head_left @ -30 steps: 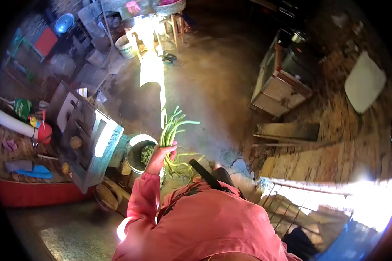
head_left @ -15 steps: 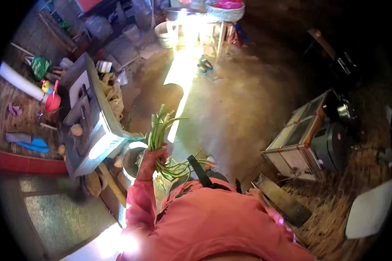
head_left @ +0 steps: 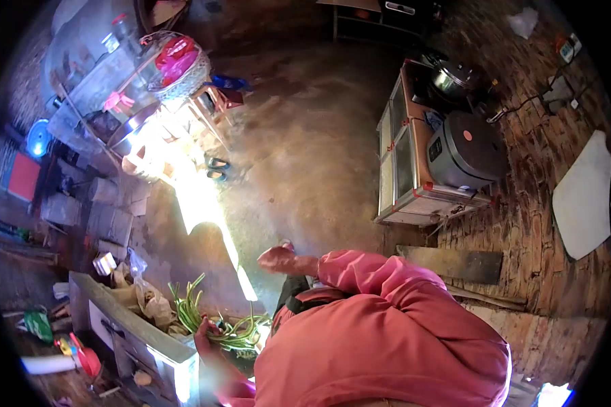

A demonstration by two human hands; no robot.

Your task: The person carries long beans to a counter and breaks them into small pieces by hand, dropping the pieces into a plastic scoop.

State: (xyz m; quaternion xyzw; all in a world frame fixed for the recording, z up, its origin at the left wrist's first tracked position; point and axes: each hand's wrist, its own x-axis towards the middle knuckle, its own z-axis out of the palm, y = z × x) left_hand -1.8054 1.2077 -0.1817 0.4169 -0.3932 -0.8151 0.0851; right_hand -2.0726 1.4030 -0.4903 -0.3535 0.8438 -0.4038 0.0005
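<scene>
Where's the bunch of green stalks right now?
Head view, lower left: the green stalks are held in the left hand, just right of the pale plastic bag.

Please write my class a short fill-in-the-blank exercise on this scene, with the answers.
1. The left hand holds long stems that are ____ in colour.
2. The cabinet stands on the picture's ____ side.
3. Of the grey cooker and the steel pot, the ____ is nearer the wearer.

Missing words: green; right; cooker
</scene>
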